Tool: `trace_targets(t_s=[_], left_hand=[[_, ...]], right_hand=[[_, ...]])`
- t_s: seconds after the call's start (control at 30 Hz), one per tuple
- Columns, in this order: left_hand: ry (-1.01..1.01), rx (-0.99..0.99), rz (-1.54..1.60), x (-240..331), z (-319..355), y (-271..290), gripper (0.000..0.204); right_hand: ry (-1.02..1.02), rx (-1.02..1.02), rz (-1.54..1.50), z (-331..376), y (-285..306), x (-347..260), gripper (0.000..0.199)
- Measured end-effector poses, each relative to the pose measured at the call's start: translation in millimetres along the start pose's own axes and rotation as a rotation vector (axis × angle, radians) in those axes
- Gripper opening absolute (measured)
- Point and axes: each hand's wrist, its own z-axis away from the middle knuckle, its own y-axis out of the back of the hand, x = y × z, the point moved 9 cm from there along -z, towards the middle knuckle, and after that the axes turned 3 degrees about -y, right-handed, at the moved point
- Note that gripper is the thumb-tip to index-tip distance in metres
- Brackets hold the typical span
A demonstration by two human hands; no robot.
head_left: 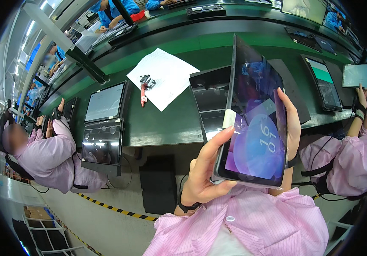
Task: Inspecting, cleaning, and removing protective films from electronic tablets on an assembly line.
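Tilted up in front of my chest is a large tablet (251, 147), its lower screen lit purple and blue with a clock. The upper part of its glass is dark and mirrors the room. My left hand (207, 175) grips the lower left edge, thumb near a small white tab (229, 118). Along the right edge, my right hand (293, 121) is wrapped round the side, with some fingers hidden behind. Clear film seems to stick out at the bottom corner. Behind it on the green table (162, 126) lies a dark-screened tablet (211, 87), partly hidden by the held one.
A white sheet (168, 70) bears a small red-handled item (143, 94) with a black and metal part. Left of it, a lit tablet (105, 102) and a dark tablet (102, 143) overhang the edge. Co-workers in pink sit left (51, 149) and right (341, 158).
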Motion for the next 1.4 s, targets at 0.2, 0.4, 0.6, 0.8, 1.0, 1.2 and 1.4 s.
trace_targets(t_s=[0.2, 0.4, 0.6, 0.8, 1.0, 1.2, 1.4], left_hand=[[0.068, 0.001, 0.019, -1.8, 2.7, -1.6, 0.077], [0.508, 0.243, 0.549, -24.3, 15.7, 11.3, 0.052], [0.604, 0.363, 1.016, -38.8, 29.6, 2.9, 0.051], [0.633, 0.309, 0.841, -41.7, 33.9, 2.3, 0.091], [0.649, 0.169, 0.461, -43.7, 28.5, 23.5, 0.055], [0.444, 0.288, -0.173, -14.7, -32.6, 43.7, 0.021], [0.257, 0.188, -0.570, 29.0, -52.2, 50.5, 0.025]], right_hand=[[-0.018, 0.171, 0.128, -3.0, -0.5, -5.1, 0.038], [-0.075, 0.134, 0.093, -8.2, -2.8, -5.5, 0.031], [-0.114, 0.099, 0.050, -14.8, 0.2, -8.4, 0.026], [-0.149, 0.066, 0.012, -17.3, 9.5, -19.3, 0.021], [-0.023, 0.135, 0.099, -8.5, 28.4, -31.0, 0.023], [0.250, 0.056, 0.710, 35.8, 32.5, -48.3, 0.032], [0.265, 0.017, 0.570, 71.1, 25.2, -38.0, 0.034]])
